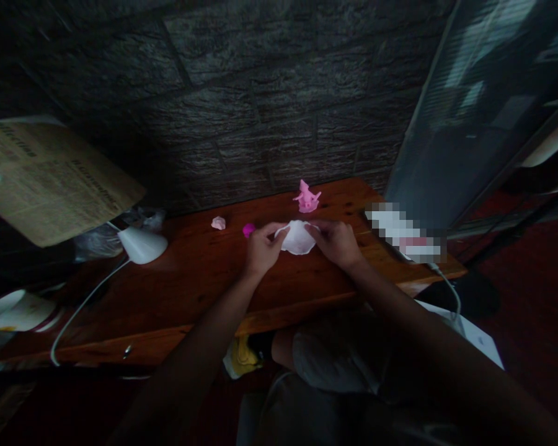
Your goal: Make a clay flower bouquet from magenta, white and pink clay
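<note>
A thin white, rounded piece (299, 238), perhaps flattened modelling clay, is stretched between my two hands just over the wooden table. My left hand (264, 248) pinches its left edge between thumb and fingers. On the opposite edge my right hand (338, 240) has the same kind of pinch. Behind the white piece stands a small pink figure (307, 198) with a pointed top and thin arms sticking out. A magenta lump (248, 230) lies beside my left fingers, partly covered by them. Farther left rests a pale pink lump (218, 222).
The wooden table (199, 279) runs along a dark brick wall (214, 111). At left is a lamp with a newsprint shade (51, 179), a white base (143, 244) and a cord. A paper cup (21, 310) lies far left. A blurred-out flat device (404, 234) with a cable sits right.
</note>
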The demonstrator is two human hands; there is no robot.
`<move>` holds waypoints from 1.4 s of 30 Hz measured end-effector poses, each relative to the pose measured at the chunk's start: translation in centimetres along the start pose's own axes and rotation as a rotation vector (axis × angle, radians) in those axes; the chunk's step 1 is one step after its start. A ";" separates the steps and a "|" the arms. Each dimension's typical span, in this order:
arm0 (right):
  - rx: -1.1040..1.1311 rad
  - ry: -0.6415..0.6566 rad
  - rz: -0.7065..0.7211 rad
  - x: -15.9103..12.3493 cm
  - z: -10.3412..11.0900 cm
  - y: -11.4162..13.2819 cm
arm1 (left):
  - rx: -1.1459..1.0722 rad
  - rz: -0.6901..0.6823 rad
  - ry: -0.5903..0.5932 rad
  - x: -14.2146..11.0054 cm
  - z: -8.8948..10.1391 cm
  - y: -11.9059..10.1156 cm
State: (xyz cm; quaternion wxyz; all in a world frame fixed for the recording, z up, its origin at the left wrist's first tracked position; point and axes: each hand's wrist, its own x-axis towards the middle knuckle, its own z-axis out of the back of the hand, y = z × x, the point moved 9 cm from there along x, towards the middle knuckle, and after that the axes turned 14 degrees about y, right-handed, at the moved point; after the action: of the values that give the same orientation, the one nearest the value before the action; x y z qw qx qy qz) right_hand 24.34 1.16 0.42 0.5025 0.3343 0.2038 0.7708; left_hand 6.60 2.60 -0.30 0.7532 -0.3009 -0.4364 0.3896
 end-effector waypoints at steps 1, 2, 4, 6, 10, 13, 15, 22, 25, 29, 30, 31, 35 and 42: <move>0.025 -0.009 0.003 0.0 0.0 -0.1 | 0.003 -0.014 0.000 0.0 -0.1 -0.2; 0.047 -0.017 0.006 0.0 0.0 -0.1 | 0.004 -0.030 -0.003 0.1 -0.1 -0.4; 0.075 -0.031 0.010 0.0 -0.1 -0.2 | 0.001 -0.060 -0.004 0.1 -0.3 -0.7; 0.092 -0.051 0.014 0.0 -0.1 -0.2 | -0.018 -0.067 0.001 0.2 -0.5 -0.8; 0.115 -0.084 0.036 0.0 0.1 -0.2 | -0.049 -0.051 -0.005 0.1 -0.4 -0.7; 0.096 -0.075 0.046 0.0 0.1 -0.1 | -0.041 -0.036 -0.003 0.0 -0.3 -0.6; 0.069 -0.080 0.038 0.0 0.2 -0.1 | -0.028 -0.031 0.003 0.0 -0.3 -0.6; 0.222 -0.020 0.061 0.2 -0.5 -0.3 | -0.087 -0.068 0.032 0.0 -0.8 -1.0; 0.337 0.045 0.045 0.6 -1.4 -1.0 | -0.089 -0.045 0.052 0.0 -1.2 -0.9; 0.392 0.093 -0.022 0.9 -2.2 -2.2 | -0.082 -0.034 0.052 -0.1 -1.2 -0.9; 0.399 0.097 -0.035 1.0 -2.3 -2.4 | -0.079 -0.035 0.044 -0.1 -1.1 -0.9; 0.399 0.107 -0.040 1.0 -2.4 -2.5 | -0.075 -0.036 0.031 -0.1 -1.0 -0.8; 0.323 0.120 0.003 0.7 -1.9 -1.5 | -0.067 -0.023 -0.016 0.0 -0.4 -0.6; -0.011 0.102 0.113 0.1 -0.8 1.3 | -0.084 -0.037 0.109 0.1 -1.1 -0.9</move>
State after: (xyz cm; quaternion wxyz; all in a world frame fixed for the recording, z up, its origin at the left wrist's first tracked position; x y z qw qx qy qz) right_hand 22.90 0.76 0.72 0.4491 0.3027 0.2058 0.8151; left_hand 7.89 2.09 -0.02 0.7696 -0.3449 -0.4161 0.3400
